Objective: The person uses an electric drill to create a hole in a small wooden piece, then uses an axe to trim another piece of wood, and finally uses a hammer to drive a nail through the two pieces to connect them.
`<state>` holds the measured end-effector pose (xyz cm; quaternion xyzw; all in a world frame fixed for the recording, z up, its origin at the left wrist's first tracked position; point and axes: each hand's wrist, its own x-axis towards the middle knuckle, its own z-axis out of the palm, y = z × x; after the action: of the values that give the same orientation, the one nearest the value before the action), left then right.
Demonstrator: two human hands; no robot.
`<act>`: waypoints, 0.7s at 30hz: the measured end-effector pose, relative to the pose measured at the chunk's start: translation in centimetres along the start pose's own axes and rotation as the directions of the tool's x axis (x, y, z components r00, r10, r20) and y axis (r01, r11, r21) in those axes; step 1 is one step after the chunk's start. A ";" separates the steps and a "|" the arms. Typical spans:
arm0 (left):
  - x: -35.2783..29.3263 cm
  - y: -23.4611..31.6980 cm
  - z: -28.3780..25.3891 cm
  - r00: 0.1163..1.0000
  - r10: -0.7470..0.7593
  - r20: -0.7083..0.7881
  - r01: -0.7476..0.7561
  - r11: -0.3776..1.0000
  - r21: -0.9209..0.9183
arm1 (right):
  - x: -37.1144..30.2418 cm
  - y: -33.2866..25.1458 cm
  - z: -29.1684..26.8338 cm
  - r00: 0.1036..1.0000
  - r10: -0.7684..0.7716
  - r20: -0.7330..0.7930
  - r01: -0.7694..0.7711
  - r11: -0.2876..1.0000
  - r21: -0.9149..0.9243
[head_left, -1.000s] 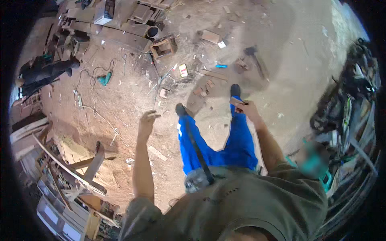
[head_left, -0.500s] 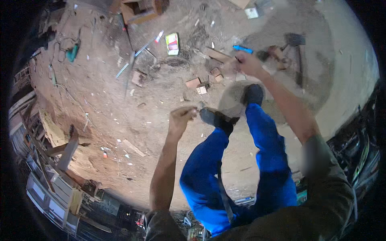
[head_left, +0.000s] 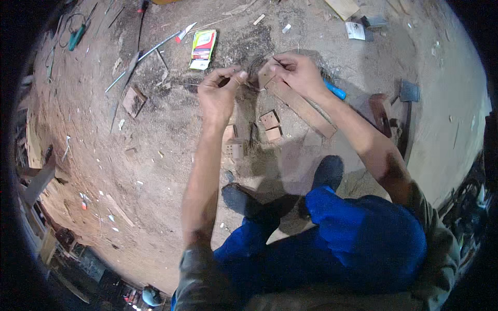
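My left hand point(head_left: 218, 96) is closed in a pinch over the dirt floor, thumb against the fingers. A thin wire-like line shows to the left of its knuckles, but what the fingertips hold is too small to make out. My right hand point(head_left: 301, 75), opposite it, is closed on a thin dark rod point(head_left: 279, 62). Just beside its fingertips is a small wooden block point(head_left: 266, 74) with a dark hole; whether the hand holds it is unclear. A long wooden strip point(head_left: 307, 110) slants below my right hand. A blue handle point(head_left: 335, 90) shows beside the right wrist.
Small drilled wooden blocks point(head_left: 270, 119) lie between my hands and feet. A green-yellow packet point(head_left: 203, 49) lies beyond my left hand, near a long metal rod point(head_left: 142, 58). A hammer point(head_left: 409, 92) lies at right, a green-handled tool point(head_left: 77, 37) far left.
Both hands have moved forward and come close together, and my left hand is now near the packet. The whole view has shifted, with me leaning farther over the floor.
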<state>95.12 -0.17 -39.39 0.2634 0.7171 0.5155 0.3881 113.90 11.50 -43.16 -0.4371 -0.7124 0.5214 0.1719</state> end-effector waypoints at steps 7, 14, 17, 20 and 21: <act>-2.6 -0.6 3.1 0.987 0.091 -0.132 -0.085 0.995 0.052 | 0.0 -0.4 1.3 1.000 -0.007 -0.030 0.008 1.000 0.013; -2.0 -2.0 5.2 0.890 0.430 -0.154 -0.304 0.809 0.503 | 0.3 0.5 1.0 1.000 0.005 0.022 -0.007 0.994 0.105; -1.6 -2.6 5.3 0.850 0.508 -0.141 -0.395 0.790 0.468 | 0.4 0.6 1.0 0.997 -0.073 -0.032 0.073 0.997 -0.006; -1.8 -3.5 5.5 0.829 0.549 -0.105 -0.430 0.748 0.505 | 0.0 0.5 0.9 0.999 -0.049 0.010 0.049 0.999 -0.012; -1.8 -3.7 5.6 0.835 0.539 -0.111 -0.417 0.751 0.511 | 0.0 0.3 0.8 0.999 -0.047 0.013 0.048 0.999 -0.021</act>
<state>100.89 0.18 -43.30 0.4573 0.7700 0.4390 0.0728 113.41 11.06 -43.77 -0.4186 -0.7291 0.5124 0.1752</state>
